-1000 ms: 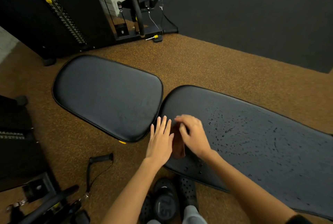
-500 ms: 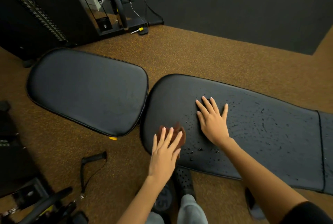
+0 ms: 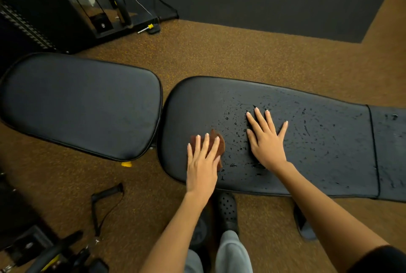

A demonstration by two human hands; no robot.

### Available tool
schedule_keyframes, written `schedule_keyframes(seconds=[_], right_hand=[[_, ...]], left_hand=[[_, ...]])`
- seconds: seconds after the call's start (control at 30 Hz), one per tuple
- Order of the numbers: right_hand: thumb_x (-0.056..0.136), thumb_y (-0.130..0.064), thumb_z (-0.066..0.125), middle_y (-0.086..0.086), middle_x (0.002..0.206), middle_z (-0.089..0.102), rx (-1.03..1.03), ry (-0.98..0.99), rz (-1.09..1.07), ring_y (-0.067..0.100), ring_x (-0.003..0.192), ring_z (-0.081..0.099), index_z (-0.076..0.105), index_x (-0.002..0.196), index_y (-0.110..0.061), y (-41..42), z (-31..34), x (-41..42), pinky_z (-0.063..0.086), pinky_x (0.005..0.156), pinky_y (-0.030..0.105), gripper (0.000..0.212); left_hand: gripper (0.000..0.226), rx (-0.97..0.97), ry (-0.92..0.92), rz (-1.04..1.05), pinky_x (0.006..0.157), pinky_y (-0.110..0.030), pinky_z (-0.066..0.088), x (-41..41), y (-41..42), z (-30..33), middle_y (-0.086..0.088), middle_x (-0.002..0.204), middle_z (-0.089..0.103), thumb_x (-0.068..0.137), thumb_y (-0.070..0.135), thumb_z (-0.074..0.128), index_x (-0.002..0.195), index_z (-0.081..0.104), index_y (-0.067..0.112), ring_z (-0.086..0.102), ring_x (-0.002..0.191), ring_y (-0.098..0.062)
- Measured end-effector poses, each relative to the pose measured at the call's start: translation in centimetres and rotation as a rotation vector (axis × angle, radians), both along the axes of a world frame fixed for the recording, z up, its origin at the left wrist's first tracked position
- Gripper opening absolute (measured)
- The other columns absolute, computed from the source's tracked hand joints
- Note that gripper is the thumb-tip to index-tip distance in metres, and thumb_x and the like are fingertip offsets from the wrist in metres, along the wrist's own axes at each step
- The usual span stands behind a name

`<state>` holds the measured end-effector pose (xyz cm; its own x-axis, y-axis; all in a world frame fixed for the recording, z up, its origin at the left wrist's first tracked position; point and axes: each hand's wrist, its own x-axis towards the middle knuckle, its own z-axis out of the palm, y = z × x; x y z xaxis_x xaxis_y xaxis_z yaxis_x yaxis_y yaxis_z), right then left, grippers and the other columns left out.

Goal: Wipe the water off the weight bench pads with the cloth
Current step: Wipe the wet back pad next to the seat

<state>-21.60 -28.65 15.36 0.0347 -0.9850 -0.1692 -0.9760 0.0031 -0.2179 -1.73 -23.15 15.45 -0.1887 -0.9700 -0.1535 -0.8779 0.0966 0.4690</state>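
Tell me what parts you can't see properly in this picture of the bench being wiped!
All in the head view:
- The cloth: mostly hidden under the left hand, so its full shape is unknown.
- The long pad: its right end runs off the picture's edge.
- Water under the right hand: covered by the flat palm.
- The seat pad: too dark to tell if any drops remain.

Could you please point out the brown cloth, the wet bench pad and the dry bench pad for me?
brown cloth (image 3: 220,145): head view, its right edge beside the fingers.
wet bench pad (image 3: 318,140): head view, droplet-covered middle.
dry bench pad (image 3: 81,103): head view, centre of its top.
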Motion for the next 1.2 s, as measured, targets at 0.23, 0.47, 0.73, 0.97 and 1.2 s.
schedule_keyframes(seconds=[0.23,0.47,0.73,0.97,1.2], right_hand=[[0.104,-0.04,0.028,-0.006,0.162,0.01,0.037,-0.003,-0.011,0.018,0.15,-0.004,0.019,0.153,-0.032,-0.1,0.3,0.0,-0.012,0.111,0.066,0.051],[0.104,-0.038,0.034,-0.007,0.162,0.006,0.068,-0.015,-0.019,0.018,0.15,-0.007,0.016,0.154,-0.033,-0.2,0.8,0.2,-0.016,0.11,0.063,0.053],[0.101,-0.044,0.026,-0.006,0.162,0.008,0.056,-0.039,0.003,0.018,0.149,-0.006,0.018,0.154,-0.032,-0.1,0.5,-0.1,-0.018,0.109,0.063,0.054],[0.095,-0.052,0.012,-0.007,0.162,0.008,0.04,-0.054,0.027,0.017,0.149,-0.007,0.019,0.153,-0.032,0.1,0.2,-0.5,-0.016,0.11,0.063,0.062],[0.095,-0.052,0.014,-0.007,0.162,0.008,0.043,-0.06,0.034,0.018,0.149,-0.006,0.02,0.153,-0.032,0.1,0.1,-0.6,-0.016,0.11,0.063,0.061]], left_hand=[[0.059,-0.195,-0.051,-0.504,0.112,-0.046,0.027,0.6,2.5,-0.6,-0.004,0.147,0.043,0.088,0.027,0.06,0.143,0.039,0.026,0.037,0.137,-0.026],[0.058,-0.026,-0.049,-0.138,0.117,-0.052,0.016,2.5,-1.9,-0.5,-0.012,0.159,0.013,0.094,0.02,0.053,0.147,0.031,0.031,0.007,0.146,-0.033],[0.049,-0.038,0.141,-0.374,0.114,-0.051,0.017,-1.8,4.2,-0.2,-0.006,0.15,0.036,0.092,0.025,0.049,0.14,0.045,0.025,0.014,0.145,-0.022],[0.101,-0.007,-0.077,-0.561,0.116,-0.042,-0.002,1.4,3.2,-0.2,0.001,0.16,0.003,0.074,-0.006,0.066,0.151,0.013,0.031,-0.003,0.147,-0.023],[0.075,0.001,-0.13,0.017,0.113,-0.05,0.023,0.1,1.4,-0.3,-0.012,0.153,0.031,0.089,0.025,0.063,0.15,0.019,0.03,0.024,0.142,-0.031]])
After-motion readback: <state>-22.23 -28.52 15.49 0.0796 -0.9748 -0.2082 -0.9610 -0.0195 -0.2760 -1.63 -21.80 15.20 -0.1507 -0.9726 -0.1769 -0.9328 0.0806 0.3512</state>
